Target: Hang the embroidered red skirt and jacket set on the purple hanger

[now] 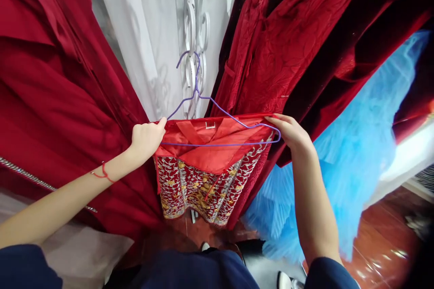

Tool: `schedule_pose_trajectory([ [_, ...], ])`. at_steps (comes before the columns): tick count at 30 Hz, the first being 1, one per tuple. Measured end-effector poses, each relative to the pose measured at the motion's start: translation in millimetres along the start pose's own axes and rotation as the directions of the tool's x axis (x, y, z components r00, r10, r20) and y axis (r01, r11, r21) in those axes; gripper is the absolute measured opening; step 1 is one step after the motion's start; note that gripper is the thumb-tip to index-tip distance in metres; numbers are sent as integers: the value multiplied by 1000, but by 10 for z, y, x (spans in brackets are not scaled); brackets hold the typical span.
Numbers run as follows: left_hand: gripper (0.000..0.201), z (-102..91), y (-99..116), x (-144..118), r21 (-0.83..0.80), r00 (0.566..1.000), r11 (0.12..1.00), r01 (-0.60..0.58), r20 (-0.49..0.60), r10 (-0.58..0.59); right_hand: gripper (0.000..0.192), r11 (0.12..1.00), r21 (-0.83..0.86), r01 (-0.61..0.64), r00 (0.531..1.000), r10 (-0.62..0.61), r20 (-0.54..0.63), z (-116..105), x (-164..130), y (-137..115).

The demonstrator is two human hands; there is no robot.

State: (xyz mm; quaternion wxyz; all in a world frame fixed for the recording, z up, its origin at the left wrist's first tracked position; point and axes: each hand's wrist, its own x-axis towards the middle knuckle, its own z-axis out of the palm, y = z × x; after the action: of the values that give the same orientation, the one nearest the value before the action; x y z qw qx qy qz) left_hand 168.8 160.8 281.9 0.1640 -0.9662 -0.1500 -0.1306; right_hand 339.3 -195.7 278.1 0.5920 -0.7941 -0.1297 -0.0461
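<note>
A red skirt (203, 189) with silver and gold embroidery is stretched out at waist height between my two hands. My left hand (148, 139) is closed around the left end of its waistband, where the purple wire hanger (217, 144) also passes. At the other end, my right hand (286, 127) pinches the top edge of the waistband beside the hanger's right corner. The hanger lies across the skirt's red lining, its right corner showing free of the cloth. Its hook points up in front of white ring-shaped fittings (190, 31).
Long dark red garments (64, 76) hang on the left, and more patterned red dresses (291, 49) on the right. Pleated blue tulle (356, 122) spreads at the right. White cloth (132, 22) hangs behind. Reddish tiles (383, 235) cover the floor.
</note>
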Motion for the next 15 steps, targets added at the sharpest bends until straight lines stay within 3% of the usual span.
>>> schedule_pose_trajectory([
  [3,43,31,54,27,0,1000,1000,-2,-8,2,21,1000,17,-21,999,20,43,-108,-171,35],
  [6,44,50,103,10,6,1000,1000,6,-18,-5,23,977,-210,38,992,-62,-113,4,-307,6],
  [8,45,51,117,-17,7,1000,1000,7,-21,-7,27,906,-423,25,951,-152,-269,147,-341,-15],
  [11,46,43,111,-63,2,1000,1000,4,-23,-4,26,763,-643,-62,849,-299,-437,351,-332,3],
  [13,45,44,98,-83,-3,1000,1000,12,-28,-12,27,684,-723,-99,796,-382,-470,437,-310,59],
  [15,44,57,86,-90,-9,999,1000,27,-31,-27,29,619,-781,-84,782,-445,-437,473,-291,137],
])
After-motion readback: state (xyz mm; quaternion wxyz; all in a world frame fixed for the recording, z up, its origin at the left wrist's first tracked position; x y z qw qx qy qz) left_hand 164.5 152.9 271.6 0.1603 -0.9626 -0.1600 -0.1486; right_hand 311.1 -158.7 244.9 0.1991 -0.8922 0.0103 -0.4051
